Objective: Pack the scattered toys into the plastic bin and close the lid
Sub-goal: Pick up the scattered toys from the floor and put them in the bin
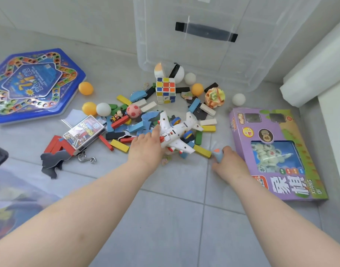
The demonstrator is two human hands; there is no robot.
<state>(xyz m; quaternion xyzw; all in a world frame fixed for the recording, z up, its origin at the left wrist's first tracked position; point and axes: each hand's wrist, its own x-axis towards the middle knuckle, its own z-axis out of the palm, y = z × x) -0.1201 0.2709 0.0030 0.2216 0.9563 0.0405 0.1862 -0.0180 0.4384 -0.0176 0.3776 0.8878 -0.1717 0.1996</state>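
Fingers (156,132) of left hand (146,149) grip the toy plane (179,132), centre frame, on the toy pile. Right hand (229,163) pinches a small grey toy (217,154), right of centre. Progress: barely started. The bin (203,60), top centre, looks empty and has no lid on; blocks (119,145), balls (86,88) and cube (165,90) are all on the floor. Plane's long axis runs diagonally, lower left to upper right; can't tell which end is the nose.

We see a grey tiled floor (165,228) meeting a white wall (69,16) at the far side. On the right, a white roll (315,74) lies beside a white ledge (334,122).
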